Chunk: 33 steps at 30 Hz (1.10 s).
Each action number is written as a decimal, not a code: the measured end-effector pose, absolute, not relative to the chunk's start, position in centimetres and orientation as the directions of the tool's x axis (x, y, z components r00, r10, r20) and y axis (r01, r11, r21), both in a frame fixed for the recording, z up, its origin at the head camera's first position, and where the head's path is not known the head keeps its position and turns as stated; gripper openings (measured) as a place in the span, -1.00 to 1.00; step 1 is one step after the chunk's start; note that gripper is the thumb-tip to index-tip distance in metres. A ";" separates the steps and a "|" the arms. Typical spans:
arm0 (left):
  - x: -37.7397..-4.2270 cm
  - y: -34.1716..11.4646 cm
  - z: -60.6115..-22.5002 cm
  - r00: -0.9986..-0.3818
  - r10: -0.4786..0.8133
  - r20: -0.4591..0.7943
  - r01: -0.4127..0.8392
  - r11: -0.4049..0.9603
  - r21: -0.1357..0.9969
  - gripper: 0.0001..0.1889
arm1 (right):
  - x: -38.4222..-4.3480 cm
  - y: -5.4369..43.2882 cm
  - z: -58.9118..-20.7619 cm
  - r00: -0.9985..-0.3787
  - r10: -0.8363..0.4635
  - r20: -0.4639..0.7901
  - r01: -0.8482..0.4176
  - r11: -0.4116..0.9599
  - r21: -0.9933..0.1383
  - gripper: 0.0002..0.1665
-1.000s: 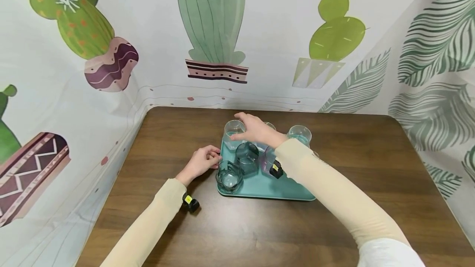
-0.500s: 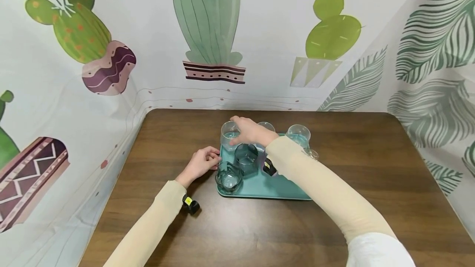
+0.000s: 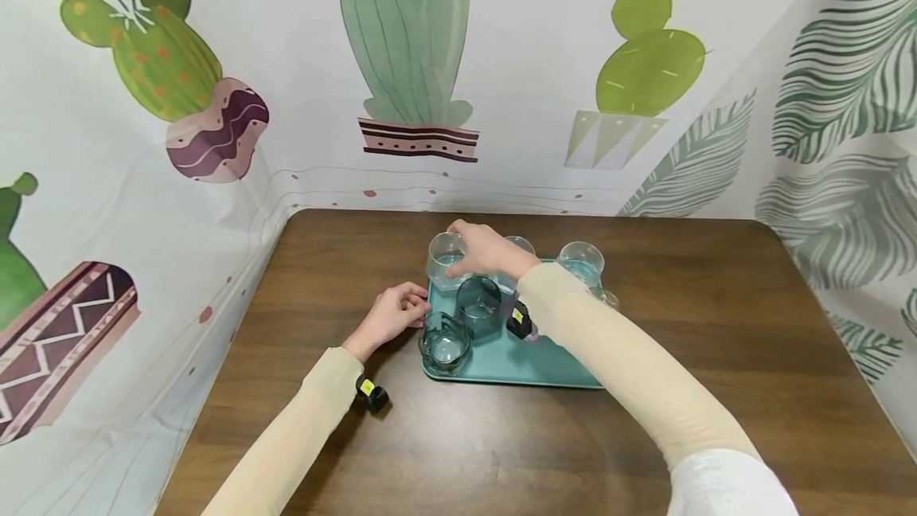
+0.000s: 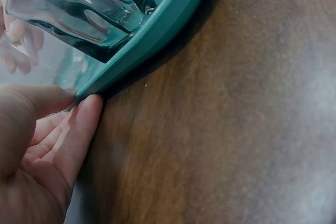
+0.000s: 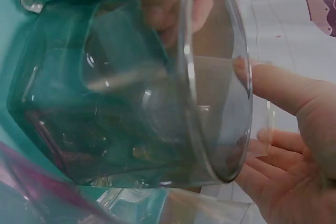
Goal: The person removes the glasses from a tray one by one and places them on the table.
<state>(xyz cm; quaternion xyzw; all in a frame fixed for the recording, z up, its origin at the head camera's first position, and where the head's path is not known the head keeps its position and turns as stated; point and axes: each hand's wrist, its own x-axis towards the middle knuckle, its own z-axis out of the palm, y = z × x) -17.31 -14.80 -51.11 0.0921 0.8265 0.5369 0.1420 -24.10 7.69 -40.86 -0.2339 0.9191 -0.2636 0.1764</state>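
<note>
Teal tray [image 3: 516, 369] pinched at its left edge by our left fingers [image 4: 86, 115], we curl our right fingers [image 5: 286, 141] round the clear glass [image 3: 440, 269] at the tray's far-left corner, apparently gripping or placing it; next probably calls for steadiness.

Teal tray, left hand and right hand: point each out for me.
Teal tray [image 3: 516, 368]: head view, bare surface.
Left hand [image 3: 390, 314]: head view, back of hand.
Right hand [image 3: 489, 252]: head view, back of hand.
</note>
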 end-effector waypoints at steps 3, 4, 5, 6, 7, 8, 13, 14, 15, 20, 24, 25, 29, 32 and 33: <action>-17.1 -14.8 -51.0 -0.942 0.305 -0.143 -0.006 0.409 0.912 -0.75 | -24.0 7.7 -40.4 -0.839 -0.515 -0.175 -0.330 0.739 -0.588 0.00; -17.1 -14.8 -51.0 -0.942 0.301 -0.147 -0.011 0.409 0.912 -0.75 | -24.0 7.7 -40.2 -0.844 -0.509 -0.168 -0.326 0.736 -0.593 0.00; -17.1 -14.8 -51.0 -0.942 0.300 -0.148 -0.013 0.410 0.912 -0.75 | -24.0 7.7 -39.9 -0.849 -0.503 -0.162 -0.320 0.733 -0.600 0.01; -17.2 -14.8 -51.1 -0.943 0.296 -0.151 -0.017 0.411 0.911 -0.75 | -23.9 7.7 -39.5 -0.854 -0.496 -0.157 -0.313 0.732 -0.605 0.00; -17.4 -14.9 -51.6 -0.943 0.298 -0.147 -0.012 0.412 0.911 -0.76 | -23.9 7.8 -39.1 -0.859 -0.488 -0.156 -0.305 0.731 -0.610 0.01; -17.5 -14.9 -51.6 -0.944 0.297 -0.146 -0.012 0.410 0.912 -0.76 | -23.9 7.9 -38.8 -0.862 -0.483 -0.151 -0.300 0.728 -0.616 0.01; -17.7 -14.7 -51.7 -0.944 0.299 -0.137 -0.002 0.411 0.912 -0.76 | -23.8 8.4 -37.5 -0.873 -0.473 -0.119 -0.305 0.719 -0.625 -0.01; -17.7 -14.7 -51.7 -0.945 0.296 -0.138 -0.004 0.413 0.911 -0.76 | -23.8 8.5 -37.3 -0.874 -0.472 -0.112 -0.308 0.718 -0.624 0.00; -17.7 -14.7 -51.7 -0.945 0.297 -0.136 0.000 0.416 0.909 -0.76 | -23.8 8.6 -37.2 -0.876 -0.470 -0.108 -0.310 0.720 -0.621 0.00; -17.6 -14.7 -51.7 -0.946 0.295 -0.137 0.000 0.422 0.907 -0.76 | -23.7 9.2 -36.6 -0.883 -0.462 -0.088 -0.312 0.715 -0.626 0.02; -17.5 -14.7 -51.6 -0.948 0.286 -0.137 0.000 0.431 0.902 -0.76 | -23.5 9.6 -35.9 -0.886 -0.458 -0.075 -0.313 0.710 -0.631 0.04; -17.5 -14.7 -51.5 -0.950 0.283 -0.135 0.001 0.435 0.901 -0.76 | -23.4 9.7 -35.7 -0.887 -0.456 -0.072 -0.312 0.708 -0.634 0.04; -17.4 -14.6 -51.6 -0.953 0.272 -0.132 -0.001 0.436 0.900 -0.75 | -23.0 10.2 -34.9 -0.897 -0.437 -0.068 -0.289 0.695 -0.658 0.04; -17.3 -14.6 -51.7 -0.954 0.271 -0.127 0.004 0.436 0.900 -0.76 | -22.6 10.7 -34.4 -0.898 -0.435 -0.060 -0.286 0.683 -0.671 0.04; -17.2 -14.6 -51.7 -0.955 0.271 -0.124 0.007 0.438 0.899 -0.76 | -22.5 10.9 -34.3 -0.897 -0.437 -0.057 -0.289 0.681 -0.673 0.04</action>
